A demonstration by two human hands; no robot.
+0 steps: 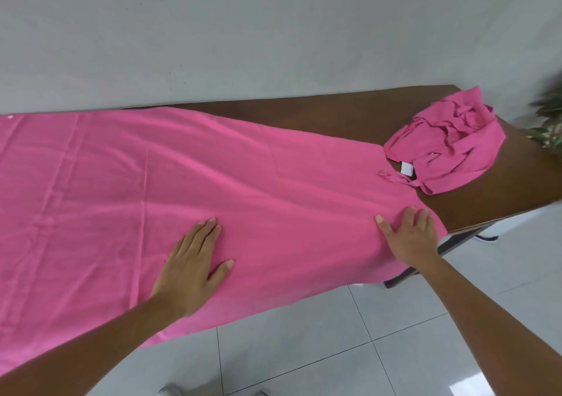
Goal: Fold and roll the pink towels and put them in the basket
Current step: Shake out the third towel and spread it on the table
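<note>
A large pink towel (pixel 170 176) lies spread flat over most of the brown table (pixel 349 112), its near edge hanging over the front. My left hand (pixel 193 262) rests flat on the towel near the front edge, fingers straight. My right hand (pixel 409 237) presses flat on the towel's right end, close to its near corner. A second pink towel (pixel 450 140) lies crumpled in a heap at the table's right end, a white label showing on it. No basket is in view.
A grey wall runs right behind the table. White floor tiles (pixel 349 350) lie in front. A green plant (pixel 549 122) stands past the table's right end. A dark table leg (pixel 450 249) shows under the right corner.
</note>
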